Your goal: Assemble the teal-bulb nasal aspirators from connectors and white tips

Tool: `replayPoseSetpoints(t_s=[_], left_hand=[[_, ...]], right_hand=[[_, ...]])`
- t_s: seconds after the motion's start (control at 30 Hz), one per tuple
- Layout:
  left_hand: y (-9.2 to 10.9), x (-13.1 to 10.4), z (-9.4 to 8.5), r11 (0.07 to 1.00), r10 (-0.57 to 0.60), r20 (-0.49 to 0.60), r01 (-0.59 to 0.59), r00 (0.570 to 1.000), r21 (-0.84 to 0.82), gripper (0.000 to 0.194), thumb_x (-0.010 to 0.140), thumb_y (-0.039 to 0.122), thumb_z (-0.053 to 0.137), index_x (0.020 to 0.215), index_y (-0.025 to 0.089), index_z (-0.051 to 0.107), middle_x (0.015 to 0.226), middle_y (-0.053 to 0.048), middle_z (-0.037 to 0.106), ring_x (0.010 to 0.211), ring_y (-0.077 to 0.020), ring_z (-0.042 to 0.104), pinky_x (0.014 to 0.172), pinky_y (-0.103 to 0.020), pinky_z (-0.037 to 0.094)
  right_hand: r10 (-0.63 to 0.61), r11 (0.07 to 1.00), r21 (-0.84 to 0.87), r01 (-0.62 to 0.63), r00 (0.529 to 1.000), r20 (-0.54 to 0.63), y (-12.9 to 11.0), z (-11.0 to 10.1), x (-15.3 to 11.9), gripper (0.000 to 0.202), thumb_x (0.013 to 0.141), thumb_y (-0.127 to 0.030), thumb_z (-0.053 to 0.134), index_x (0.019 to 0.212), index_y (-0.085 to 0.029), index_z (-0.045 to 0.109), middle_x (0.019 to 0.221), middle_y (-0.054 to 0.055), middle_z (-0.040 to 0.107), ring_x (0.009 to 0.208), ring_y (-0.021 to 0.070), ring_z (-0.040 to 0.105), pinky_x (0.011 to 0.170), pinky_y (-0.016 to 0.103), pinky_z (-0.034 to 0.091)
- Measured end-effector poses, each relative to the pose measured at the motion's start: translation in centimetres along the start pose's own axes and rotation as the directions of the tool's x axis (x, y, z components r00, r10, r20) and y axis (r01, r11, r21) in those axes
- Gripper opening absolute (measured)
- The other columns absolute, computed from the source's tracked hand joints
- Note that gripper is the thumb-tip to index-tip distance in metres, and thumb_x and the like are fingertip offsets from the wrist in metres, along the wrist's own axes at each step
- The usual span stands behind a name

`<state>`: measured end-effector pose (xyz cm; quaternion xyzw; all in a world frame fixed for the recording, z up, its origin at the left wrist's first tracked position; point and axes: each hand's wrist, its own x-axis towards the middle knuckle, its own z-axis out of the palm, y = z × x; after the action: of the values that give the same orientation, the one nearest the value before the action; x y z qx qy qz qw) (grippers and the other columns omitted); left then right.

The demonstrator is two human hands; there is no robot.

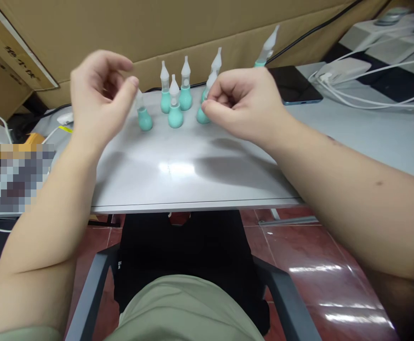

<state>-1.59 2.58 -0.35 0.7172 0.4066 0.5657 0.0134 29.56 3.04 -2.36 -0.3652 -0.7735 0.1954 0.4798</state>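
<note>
Several nasal aspirators with teal bulbs and clear pointed tips stand on the table. My left hand (102,92) is raised at the left, thumb and index finger apart, with nothing seen between them. Its thumb overlaps the top of the leftmost nasal aspirator (145,119), which tilts slightly; I cannot tell whether they touch. My right hand (244,102) is closed, thumb and fingers pinched around the neck of another nasal aspirator (203,116). Between the hands stand three more, the nearest aspirator (175,117) in front. Behind my right hand, a tilted nasal aspirator (270,45) is partly hidden.
A dark phone (294,84) lies on the grey table (150,184) at the right, near white cables (349,90) and a white adapter. Cardboard (139,28) rises along the back. More cables and small items sit at the left. A chair armrest (95,289) is below.
</note>
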Motion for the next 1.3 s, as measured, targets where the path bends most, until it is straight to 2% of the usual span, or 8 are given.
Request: replayPoseSetpoints(t_s=[0.1, 0.17, 0.3, 0.47, 0.63, 0.77, 0.9, 1.3], left_hand=[[-3.1, 1.2, -0.6, 0.999, -0.028, -0.104, 0.031, 0.994, 0.026, 0.101, 0.078, 0.114, 0.095, 0.122, 0.025, 0.077, 0.097, 0.001, 0.069, 0.091, -0.0176, 0.061, 0.085, -0.044, 0.054], [-4.6, 1.3, -1.1, 0.986, -0.145, 0.043, 0.141, 0.988, 0.086, 0.098, 0.085, 0.105, 0.097, 0.138, 0.027, 0.073, 0.12, -0.003, 0.077, 0.114, -0.0215, 0.072, 0.104, -0.047, 0.061], [-5.7, 0.4, -1.2, 0.943, -0.325, 0.273, 0.287, 0.905, 0.171, 0.091, 0.092, 0.087, 0.097, 0.159, 0.031, 0.071, 0.155, -0.011, 0.082, 0.145, -0.0294, 0.076, 0.12, -0.052, 0.06], [-5.9, -0.3, -0.3, 0.935, -0.351, 0.361, 0.342, 0.864, 0.09, 0.091, 0.086, 0.07, 0.104, 0.16, 0.028, 0.071, 0.158, -0.005, 0.086, 0.144, -0.0278, 0.073, 0.129, -0.057, 0.059], [-6.0, -0.2, -0.3, 0.939, -0.335, 0.469, 0.331, 0.817, 0.094, 0.083, 0.093, 0.072, 0.101, 0.153, 0.025, 0.067, 0.14, -0.003, 0.088, 0.118, -0.0207, 0.071, 0.113, -0.053, 0.062], [-5.3, -0.3, -0.1, 0.942, -0.333, 0.458, 0.314, 0.824, 0.12, 0.078, 0.094, 0.079, 0.104, 0.139, 0.022, 0.074, 0.123, -0.002, 0.088, 0.106, -0.0178, 0.069, 0.104, -0.048, 0.062], [-4.0, -0.4, 0.2, 0.938, -0.345, 0.432, 0.319, 0.833, 0.135, 0.066, 0.098, 0.07, 0.106, 0.131, 0.019, 0.08, 0.112, 0.001, 0.088, 0.096, -0.0136, 0.063, 0.097, -0.041, 0.061], [2.9, -2.3, 0.5, 0.968, -0.189, 0.57, 0.248, 0.8, -0.027, 0.035, 0.093, 0.052, 0.105, 0.108, 0.025, 0.088, 0.105, -0.008, 0.086, 0.094, -0.0256, 0.077, 0.088, -0.046, 0.068]], right_hand=[[-0.009, 1.0, 0.021, 0.008, 0.998, 0.066, -0.1, -0.2, -0.5, 0.035, 0.086, -0.004, 0.085, 0.071, -0.026, 0.062, 0.066, -0.002, 0.051, 0.07, 0.0188, 0.043, 0.075, 0.042, 0.039], [-0.018, 0.999, 0.03, 0.015, 0.996, 0.084, 0.0, -0.4, -0.6, 0.033, 0.092, -0.018, 0.09, 0.073, -0.027, 0.063, 0.068, 0.0, 0.052, 0.072, 0.0215, 0.044, 0.074, 0.044, 0.039], [-0.049, 0.998, 0.047, 0.045, 0.993, 0.104, 0.5, -0.6, -0.7, 0.036, 0.098, -0.032, 0.093, 0.075, -0.028, 0.065, 0.069, 0.001, 0.051, 0.073, 0.0226, 0.044, 0.074, 0.045, 0.039], [-0.049, 0.993, 0.119, 0.022, 0.973, 0.224, 0.9, -0.6, -0.8, 0.042, 0.102, -0.04, 0.096, 0.075, -0.028, 0.067, 0.068, 0.0, 0.05, 0.073, 0.0205, 0.041, 0.07, 0.041, 0.037], [-0.091, 0.985, 0.169, 0.026, 0.914, 0.395, 1.4, -0.5, -1.0, 0.038, 0.097, -0.045, 0.105, 0.078, -0.027, 0.078, 0.068, -0.002, 0.054, 0.069, 0.0172, 0.043, 0.065, 0.039, 0.035], [-0.111, 0.988, 0.149, 0.048, 0.89, 0.443, 1.8, -0.3, -1.0, 0.033, 0.1, -0.042, 0.103, 0.081, -0.026, 0.082, 0.068, -0.002, 0.056, 0.069, 0.0162, 0.044, 0.066, 0.039, 0.036], [-0.103, 0.991, 0.127, 0.049, 0.882, 0.459, 2.0, -0.2, -0.9, 0.031, 0.105, -0.038, 0.101, 0.083, -0.026, 0.082, 0.069, -0.002, 0.058, 0.07, 0.016, 0.044, 0.068, 0.039, 0.037], [-0.091, 0.963, 0.265, -0.036, 0.887, 0.452, 2.2, 0.0, -0.8, 0.035, 0.105, -0.053, 0.108, 0.095, -0.027, 0.087, 0.068, -0.003, 0.061, 0.066, 0.0148, 0.043, 0.058, 0.037, 0.03]])
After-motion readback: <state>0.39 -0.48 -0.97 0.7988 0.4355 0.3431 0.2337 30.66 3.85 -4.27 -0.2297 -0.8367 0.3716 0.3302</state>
